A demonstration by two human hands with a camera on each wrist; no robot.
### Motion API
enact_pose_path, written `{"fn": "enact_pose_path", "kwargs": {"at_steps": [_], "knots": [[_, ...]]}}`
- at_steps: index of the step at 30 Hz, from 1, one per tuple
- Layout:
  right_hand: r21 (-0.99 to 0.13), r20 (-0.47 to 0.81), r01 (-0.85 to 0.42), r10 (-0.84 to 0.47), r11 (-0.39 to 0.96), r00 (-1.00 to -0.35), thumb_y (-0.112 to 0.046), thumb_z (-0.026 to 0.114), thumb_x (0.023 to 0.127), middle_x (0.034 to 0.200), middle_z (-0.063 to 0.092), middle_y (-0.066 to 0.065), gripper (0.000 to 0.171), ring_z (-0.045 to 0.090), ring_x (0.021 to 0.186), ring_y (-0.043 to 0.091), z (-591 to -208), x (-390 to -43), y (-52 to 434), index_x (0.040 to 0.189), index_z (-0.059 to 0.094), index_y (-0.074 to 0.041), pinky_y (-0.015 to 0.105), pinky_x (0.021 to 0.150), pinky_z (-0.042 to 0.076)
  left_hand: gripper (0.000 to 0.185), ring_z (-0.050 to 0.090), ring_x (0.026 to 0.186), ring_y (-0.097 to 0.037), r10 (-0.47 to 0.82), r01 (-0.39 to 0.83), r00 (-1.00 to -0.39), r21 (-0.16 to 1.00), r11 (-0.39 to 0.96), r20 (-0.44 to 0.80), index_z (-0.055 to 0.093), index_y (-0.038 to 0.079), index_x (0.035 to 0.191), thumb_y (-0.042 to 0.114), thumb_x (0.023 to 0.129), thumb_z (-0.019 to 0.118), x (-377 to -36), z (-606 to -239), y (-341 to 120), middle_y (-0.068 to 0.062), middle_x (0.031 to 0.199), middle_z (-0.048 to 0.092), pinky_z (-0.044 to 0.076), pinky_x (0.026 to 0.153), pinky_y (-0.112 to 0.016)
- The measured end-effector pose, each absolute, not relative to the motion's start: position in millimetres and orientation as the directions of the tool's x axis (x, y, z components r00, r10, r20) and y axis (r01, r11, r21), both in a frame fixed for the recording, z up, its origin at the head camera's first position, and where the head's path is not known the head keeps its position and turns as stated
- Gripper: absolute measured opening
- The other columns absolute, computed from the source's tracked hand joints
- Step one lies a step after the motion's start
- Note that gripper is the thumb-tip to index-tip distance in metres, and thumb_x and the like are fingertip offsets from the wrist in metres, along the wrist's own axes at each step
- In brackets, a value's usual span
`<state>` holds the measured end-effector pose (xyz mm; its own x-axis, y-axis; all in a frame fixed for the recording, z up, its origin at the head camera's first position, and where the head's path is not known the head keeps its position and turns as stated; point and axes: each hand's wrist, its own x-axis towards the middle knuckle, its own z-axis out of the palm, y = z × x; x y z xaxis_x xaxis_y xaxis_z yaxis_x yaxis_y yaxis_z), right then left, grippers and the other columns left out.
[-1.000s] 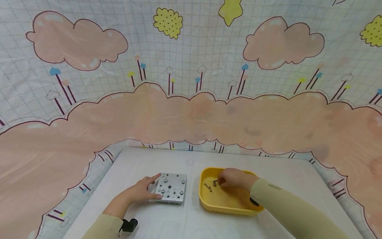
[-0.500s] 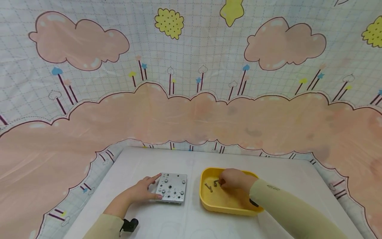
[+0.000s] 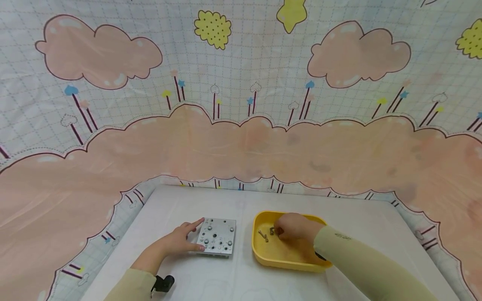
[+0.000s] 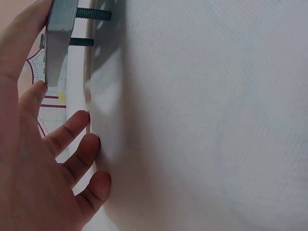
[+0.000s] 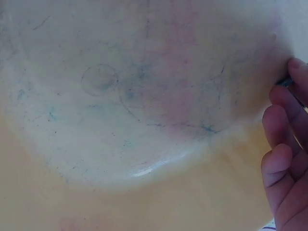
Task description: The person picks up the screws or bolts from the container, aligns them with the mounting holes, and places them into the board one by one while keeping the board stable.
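Observation:
A square silver metal plate [image 3: 216,237] with holes and several screw heads lies on the white table. My left hand [image 3: 177,241] touches its left side, index finger extended to the far corner and thumb at the near corner. In the left wrist view, threaded screw shanks [image 4: 94,13] stick out under the plate [image 4: 60,43], and the other fingers are loosely bent beside it. Inside a yellow tray [image 3: 286,264] to the right, my right hand [image 3: 297,226] pinches a small dark screw [image 5: 285,82], mostly hidden by the fingertips. Loose screws [image 3: 263,236] lie left of that hand.
The white table [image 3: 180,200] runs back to a patterned cloth backdrop [image 3: 241,146] with clouds and stars. A black wrist camera mount [image 3: 163,284] sits by the left sleeve. The tray's raised rim surrounds the right hand.
The right hand shifts very slightly left inside the tray, and the screws at its fingertips change position a little. The left hand and plate stay where they were.

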<state>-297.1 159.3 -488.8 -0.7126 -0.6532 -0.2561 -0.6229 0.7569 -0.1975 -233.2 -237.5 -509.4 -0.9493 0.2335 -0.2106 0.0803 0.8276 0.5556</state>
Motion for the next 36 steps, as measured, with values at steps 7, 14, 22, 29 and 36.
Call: {"fn": "enact_pose_path", "kwargs": {"at_steps": [7, 14, 22, 29, 36], "knots": [[-0.232, -0.267, -0.611, -0.653, 0.757, -0.709, -0.016, 0.073, 0.09, 0.074, 0.056, -0.012, 0.007, 0.05, 0.07, 0.01, -487.2, -295.4, 159.0, 0.085, 0.069, -0.019, 0.026, 0.073, 0.047, 0.1, 0.052, 0.119, -0.041, 0.233, 0.078, -0.95, 0.569, 0.819, -0.207, 0.034, 0.025, 0.156, 0.046, 0.073, 0.086, -233.5, -511.0, -237.8, -0.015, 0.136, 0.049, 0.04, 0.098, -0.066], [-0.28, -0.269, -0.562, -0.626, 0.778, -0.732, -0.011, 0.069, 0.087, 0.072, 0.056, -0.009, 0.013, 0.05, 0.072, 0.011, -484.9, -294.6, 163.4, 0.082, 0.065, -0.022, 0.029, 0.07, 0.042, 0.101, 0.053, 0.116, -0.039, 0.236, 0.087, -0.951, 0.563, 0.822, -0.198, 0.034, 0.025, 0.156, 0.046, 0.072, 0.086, -234.4, -514.1, -238.3, -0.014, 0.135, 0.05, 0.042, 0.097, -0.065], [-0.311, -0.262, -0.53, -0.607, 0.789, -0.75, -0.014, 0.071, 0.086, 0.076, 0.057, -0.01, 0.01, 0.052, 0.075, 0.012, -482.5, -295.6, 168.0, 0.088, 0.068, -0.023, 0.031, 0.075, 0.046, 0.101, 0.051, 0.12, -0.04, 0.25, 0.093, -0.947, 0.57, 0.816, -0.203, 0.032, 0.026, 0.156, 0.05, 0.073, 0.084, -236.7, -517.9, -240.2, -0.015, 0.137, 0.048, 0.039, 0.1, -0.066], [-0.334, -0.229, -0.54, -0.622, 0.773, -0.749, -0.017, 0.074, 0.086, 0.078, 0.057, -0.013, 0.009, 0.053, 0.074, 0.011, -477.6, -295.5, 171.6, 0.089, 0.069, -0.024, 0.03, 0.071, 0.047, 0.1, 0.051, 0.12, -0.04, 0.259, 0.106, -0.946, 0.568, 0.816, -0.195, 0.033, 0.026, 0.156, 0.05, 0.073, 0.085, -236.7, -518.6, -240.6, -0.015, 0.136, 0.048, 0.039, 0.1, -0.066], [-0.394, -0.173, -0.522, -0.619, 0.756, -0.766, -0.017, 0.072, 0.09, 0.08, 0.059, -0.012, 0.005, 0.054, 0.076, 0.011, -470.9, -300.0, 170.0, 0.091, 0.07, -0.022, 0.029, 0.072, 0.049, 0.101, 0.05, 0.123, -0.04, 0.244, 0.089, -0.947, 0.56, 0.823, -0.208, 0.033, 0.029, 0.156, 0.052, 0.072, 0.084, -236.0, -516.4, -240.3, -0.014, 0.138, 0.048, 0.038, 0.1, -0.067]]}}
